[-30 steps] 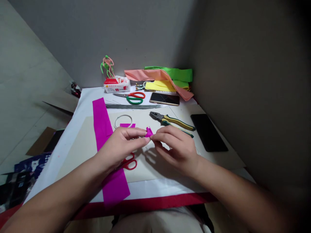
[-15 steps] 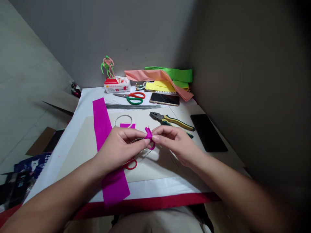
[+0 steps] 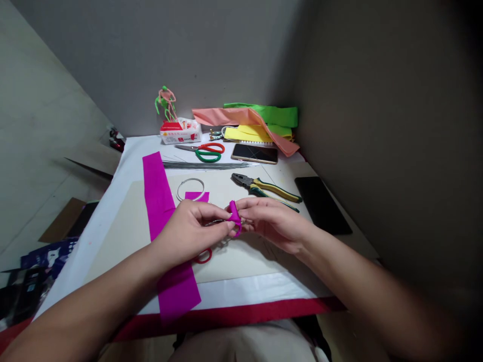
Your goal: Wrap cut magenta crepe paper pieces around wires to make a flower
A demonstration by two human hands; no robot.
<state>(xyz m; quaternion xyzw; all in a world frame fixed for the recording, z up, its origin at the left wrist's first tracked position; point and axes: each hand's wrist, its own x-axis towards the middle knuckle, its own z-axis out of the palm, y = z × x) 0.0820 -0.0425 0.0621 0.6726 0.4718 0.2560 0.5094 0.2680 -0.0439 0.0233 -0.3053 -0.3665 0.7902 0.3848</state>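
Between my two hands, over the middle of the table, is a small wire piece wrapped in magenta crepe paper (image 3: 234, 213). My left hand (image 3: 196, 223) pinches it between thumb and forefinger. The fingertips of my right hand (image 3: 271, 218) close on its other side. A bit of thin twisted wire shows beneath the fingers; most of it is hidden. Under my left forearm lies a long magenta crepe paper strip (image 3: 158, 186). Red-handled scissors (image 3: 204, 256) poke out beside it, their blades covered. A small magenta scrap (image 3: 202, 196) lies beyond my left hand.
A wire coil (image 3: 190, 190) and pliers (image 3: 264, 188) lie beyond my hands. Farther back are scissors (image 3: 206, 151), straight wires (image 3: 204, 165), a phone (image 3: 254, 153), coloured crepe paper (image 3: 260, 118) and a tissue pack (image 3: 181, 131) with wire figures (image 3: 166, 103). A black slab (image 3: 322, 205) lies right.
My right fingers have shifted around the magenta piece and sit flatter against it. The piece has turned in my grip and dropped slightly.
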